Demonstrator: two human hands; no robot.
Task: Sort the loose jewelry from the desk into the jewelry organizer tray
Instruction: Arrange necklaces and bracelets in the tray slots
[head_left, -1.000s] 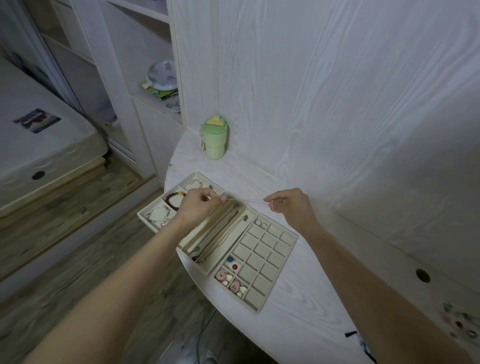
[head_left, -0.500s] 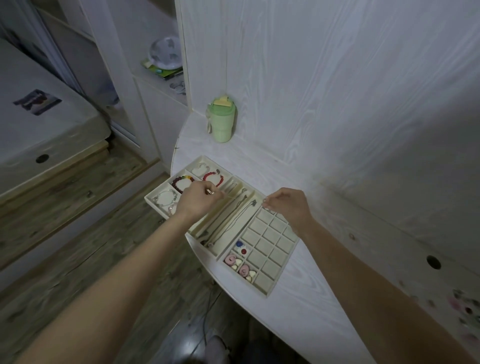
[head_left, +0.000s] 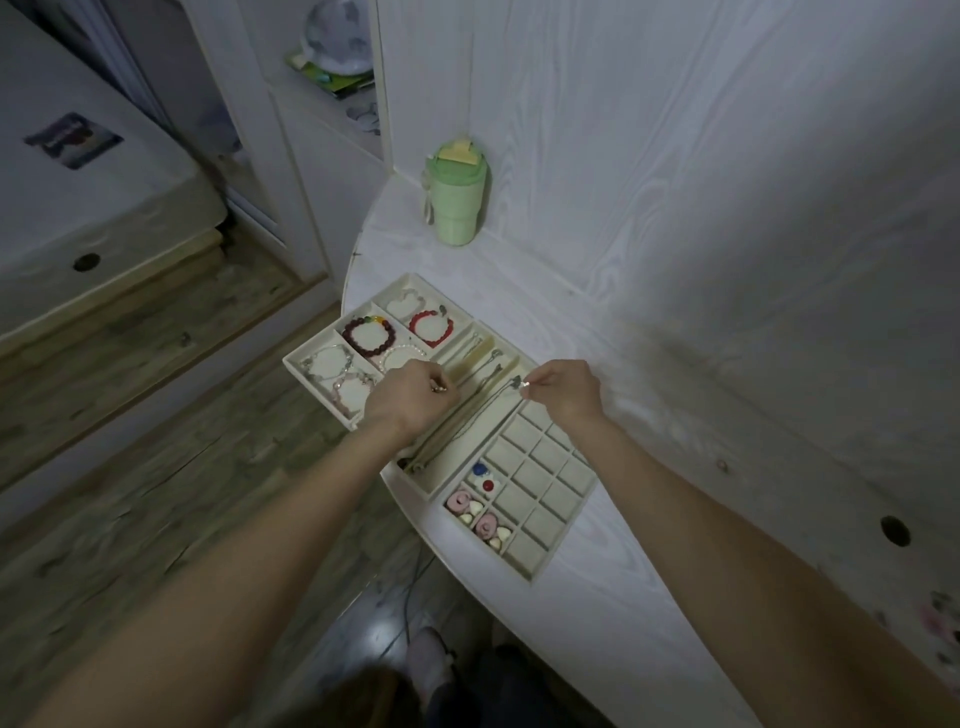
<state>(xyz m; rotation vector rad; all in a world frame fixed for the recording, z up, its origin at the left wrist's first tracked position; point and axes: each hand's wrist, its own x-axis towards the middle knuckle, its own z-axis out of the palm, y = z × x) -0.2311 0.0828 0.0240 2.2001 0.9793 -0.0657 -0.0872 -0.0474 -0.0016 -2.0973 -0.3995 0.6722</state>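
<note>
Beige tray (head_left: 540, 564): both hands (left (head_left: 410, 397), right (head_left: 563, 389)) pinch necklace ends.

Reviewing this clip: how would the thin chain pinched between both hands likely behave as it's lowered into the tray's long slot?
The thin chain looks very fine, so it is probably floppy and light. Pinched by the left hand and right hand, it may sag and tangle near the necklaces in the tray.

This is a bedroom in a home, shown by the bare mattress (head_left: 88, 208) on its wooden base beside a pale wood-grain built-in desk (head_left: 613, 613) with open shelving (head_left: 332, 98), a green lidded tumbler (head_left: 456, 200) in the corner, and plank flooring (head_left: 156, 467).
</note>
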